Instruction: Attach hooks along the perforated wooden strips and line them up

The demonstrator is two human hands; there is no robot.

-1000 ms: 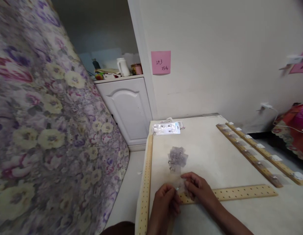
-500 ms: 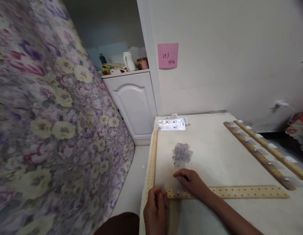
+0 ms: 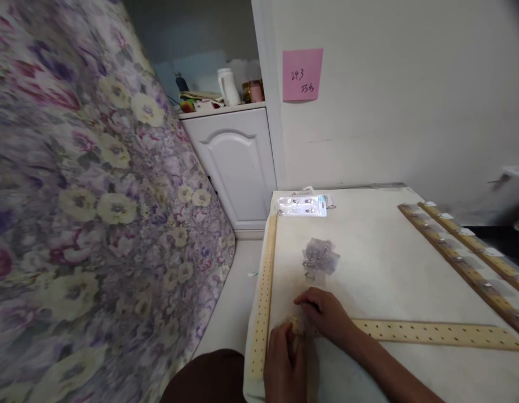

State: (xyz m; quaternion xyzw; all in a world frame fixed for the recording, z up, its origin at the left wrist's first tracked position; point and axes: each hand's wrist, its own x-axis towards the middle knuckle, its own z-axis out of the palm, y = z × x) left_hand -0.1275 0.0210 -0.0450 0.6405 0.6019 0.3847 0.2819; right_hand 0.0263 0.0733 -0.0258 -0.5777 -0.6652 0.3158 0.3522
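My right hand point(image 3: 324, 314) rests on the left end of a pale wooden strip with holes point(image 3: 431, 333) that lies across the white table point(image 3: 380, 263); its fingers are curled down over the strip's end. My left hand point(image 3: 284, 361) is just below and left of it, fingers closed at the same end, touching the strip. What the fingers pinch is too small to see. A small heap of clear bags with metal hooks point(image 3: 318, 259) lies a little beyond my right hand.
A second perforated strip point(image 3: 265, 285) runs along the table's left edge. Two more strips with white tags point(image 3: 464, 254) lie at the right. A blister pack point(image 3: 302, 205) sits at the far corner. A floral cloth point(image 3: 87, 196) fills the left; a white cabinet point(image 3: 238, 162) stands behind.
The view has swung left and down. My two hands have closed together at the strip's left end; my left hand has come up to meet the right.
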